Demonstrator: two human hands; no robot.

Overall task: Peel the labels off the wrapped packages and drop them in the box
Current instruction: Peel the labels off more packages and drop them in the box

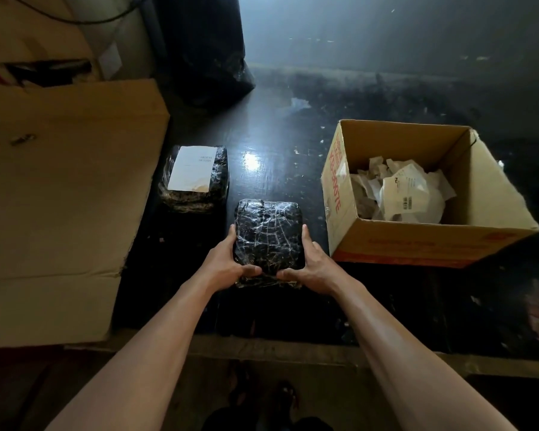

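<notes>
On dark glossy tabletop (277, 144), gripping black film-wrapped package (268, 234) with left hand (227, 262) and right hand (311, 265), thumbs curled over its edge

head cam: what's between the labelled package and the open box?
Head view: mostly bare dark surface. The held package, gripped by left hand and right hand, juts into the gap's near side.
</notes>
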